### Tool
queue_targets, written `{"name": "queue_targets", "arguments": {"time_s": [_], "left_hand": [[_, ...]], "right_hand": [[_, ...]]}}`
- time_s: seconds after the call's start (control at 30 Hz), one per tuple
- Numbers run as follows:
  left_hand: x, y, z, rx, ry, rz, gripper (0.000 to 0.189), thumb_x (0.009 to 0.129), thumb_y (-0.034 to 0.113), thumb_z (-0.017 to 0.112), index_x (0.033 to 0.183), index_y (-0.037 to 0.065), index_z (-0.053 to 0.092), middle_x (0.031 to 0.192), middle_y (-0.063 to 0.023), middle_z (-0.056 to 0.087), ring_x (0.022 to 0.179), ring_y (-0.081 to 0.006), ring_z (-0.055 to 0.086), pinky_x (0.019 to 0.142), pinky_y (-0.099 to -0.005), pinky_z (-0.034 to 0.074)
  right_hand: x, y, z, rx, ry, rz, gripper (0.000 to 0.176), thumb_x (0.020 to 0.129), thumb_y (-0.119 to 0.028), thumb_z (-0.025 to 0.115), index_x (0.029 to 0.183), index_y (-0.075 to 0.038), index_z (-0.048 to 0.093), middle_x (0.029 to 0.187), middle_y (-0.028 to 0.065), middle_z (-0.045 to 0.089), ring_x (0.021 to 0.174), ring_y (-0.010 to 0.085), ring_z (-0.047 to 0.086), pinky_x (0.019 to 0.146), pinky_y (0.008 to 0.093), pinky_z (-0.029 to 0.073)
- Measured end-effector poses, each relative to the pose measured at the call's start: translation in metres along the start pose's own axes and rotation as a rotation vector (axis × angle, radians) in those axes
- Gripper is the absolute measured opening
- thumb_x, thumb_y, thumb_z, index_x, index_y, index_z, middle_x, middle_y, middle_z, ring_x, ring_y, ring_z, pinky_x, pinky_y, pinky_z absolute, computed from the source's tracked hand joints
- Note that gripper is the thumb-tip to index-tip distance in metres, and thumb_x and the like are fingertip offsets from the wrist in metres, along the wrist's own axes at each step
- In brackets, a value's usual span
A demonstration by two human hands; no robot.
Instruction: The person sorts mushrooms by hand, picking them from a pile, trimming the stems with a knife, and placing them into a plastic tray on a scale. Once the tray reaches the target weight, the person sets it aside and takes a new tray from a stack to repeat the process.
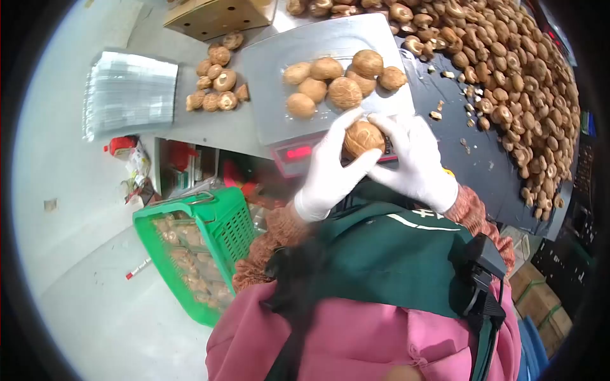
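Between my two white-gloved hands is a round brown mushroom (363, 138) with a cracked cap. My left hand (333, 166) grips it from the left, thumb below and fingers at its top. From the other side my right hand (416, 162) presses its fingers on the same mushroom. Just beyond them, several mushrooms (345, 93) sit in a loose group on the metal pan of a weighing scale (273, 70). The scale's red-lit display (298, 153) shows beside my left hand; its digits are too blurred to read.
A large heap of mushrooms (502, 57) covers the right side of the dark table (457, 162), with cut stem bits nearby. Left of the scale lie a small mushroom pile (219, 79) and stacked clear trays (130, 95). A green basket (206, 228) with packed mushrooms stands lower left; a cardboard box (219, 19) is behind.
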State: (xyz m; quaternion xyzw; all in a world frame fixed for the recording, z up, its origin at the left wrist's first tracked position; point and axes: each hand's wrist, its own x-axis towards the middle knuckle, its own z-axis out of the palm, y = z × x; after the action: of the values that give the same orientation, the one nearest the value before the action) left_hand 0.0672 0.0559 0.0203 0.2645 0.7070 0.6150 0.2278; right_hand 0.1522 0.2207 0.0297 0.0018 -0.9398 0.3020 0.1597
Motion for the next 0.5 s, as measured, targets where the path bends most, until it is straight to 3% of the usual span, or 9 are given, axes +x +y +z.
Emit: {"name": "queue_targets", "arguments": {"time_s": [0.03,0.07,0.1,0.13,0.23,0.33,0.37,0.43,0.5], "left_hand": [[-0.001,0.004,-0.007,0.084,-0.054,-0.006,0.064,0.083,0.013,0.080,0.138,0.000,0.051,0.133,-0.0176,0.057,0.120,-0.0236,0.057,0.106,-0.0369,0.043],[0.002,0.001,-0.021,0.272,0.029,0.117,0.055,0.084,0.011,0.077,0.134,0.000,0.054,0.128,-0.0139,0.059,0.119,-0.0217,0.057,0.104,-0.0362,0.044],[0.006,-0.004,-0.037,0.095,0.197,0.077,0.049,0.085,0.008,0.075,0.129,0.001,0.056,0.123,-0.0116,0.060,0.116,-0.0203,0.058,0.102,-0.0346,0.046],[0.015,-0.002,-0.060,0.068,0.367,-0.016,0.046,0.086,0.007,0.073,0.128,0.001,0.057,0.121,-0.0105,0.060,0.111,-0.0187,0.059,0.098,-0.0330,0.048],[0.052,-0.015,-0.141,0.257,0.669,0.089,0.039,0.093,0.012,0.068,0.126,-0.004,0.054,0.116,-0.0093,0.060,0.098,-0.0157,0.060,0.090,-0.0307,0.050],[0.086,-0.062,-0.233,0.107,0.658,-0.041,0.046,0.095,0.021,0.067,0.129,-0.007,0.052,0.119,-0.0105,0.060,0.102,-0.0167,0.058,0.091,-0.0309,0.049],[0.092,-0.062,-0.244,0.162,0.681,-0.050,0.050,0.096,0.024,0.066,0.130,-0.009,0.050,0.121,-0.0114,0.059,0.103,-0.0169,0.057,0.092,-0.0315,0.048],[0.099,-0.039,-0.234,0.360,0.841,0.075,0.063,0.097,0.028,0.066,0.139,-0.012,0.042,0.136,-0.0220,0.051,0.120,-0.0245,0.054,0.104,-0.0372,0.043],[0.092,-0.010,-0.199,0.424,0.752,0.072,0.062,0.097,0.025,0.066,0.142,-0.010,0.041,0.137,-0.0233,0.052,0.126,-0.0284,0.051,0.109,-0.0390,0.039]], "right_hand": [[0.001,-0.005,-0.008,0.035,-0.051,-0.032,0.075,0.071,-0.029,0.083,0.135,-0.006,0.053,0.108,0.0122,0.062,0.094,0.0305,0.060,0.085,0.0414,0.046],[0.001,-0.004,-0.014,0.052,-0.016,-0.060,0.076,0.070,-0.028,0.084,0.136,-0.005,0.053,0.112,0.0128,0.063,0.097,0.0302,0.061,0.087,0.0409,0.046],[-0.003,0.001,-0.020,0.066,0.017,-0.082,0.078,0.069,-0.027,0.084,0.137,-0.005,0.052,0.115,0.0133,0.063,0.101,0.0299,0.061,0.090,0.0404,0.047],[-0.011,0.010,-0.021,0.066,0.054,0.004,0.076,0.070,-0.023,0.084,0.136,-0.004,0.053,0.121,0.0147,0.062,0.105,0.0293,0.062,0.092,0.0396,0.047],[-0.035,0.036,-0.029,0.185,0.147,0.360,0.054,0.083,-0.007,0.070,0.134,-0.003,0.054,0.121,0.0138,0.064,0.094,0.0236,0.066,0.087,0.0348,0.052],[-0.068,0.056,-0.036,0.130,0.183,0.501,0.044,0.091,-0.001,0.061,0.134,-0.003,0.054,0.121,0.0118,0.065,0.094,0.0218,0.067,0.087,0.0318,0.052],[-0.079,0.059,-0.040,0.115,0.188,0.520,0.044,0.091,-0.002,0.061,0.135,-0.003,0.054,0.123,0.0112,0.065,0.098,0.0206,0.067,0.089,0.0307,0.052],[-0.106,0.068,-0.043,0.094,0.209,0.628,0.043,0.092,-0.002,0.060,0.135,-0.003,0.054,0.122,0.0115,0.066,0.100,0.0196,0.067,0.093,0.0313,0.051],[-0.131,0.071,-0.048,0.025,0.238,0.701,0.038,0.093,-0.002,0.055,0.131,-0.002,0.058,0.120,0.0129,0.067,0.108,0.0224,0.066,0.096,0.0322,0.049]]}}
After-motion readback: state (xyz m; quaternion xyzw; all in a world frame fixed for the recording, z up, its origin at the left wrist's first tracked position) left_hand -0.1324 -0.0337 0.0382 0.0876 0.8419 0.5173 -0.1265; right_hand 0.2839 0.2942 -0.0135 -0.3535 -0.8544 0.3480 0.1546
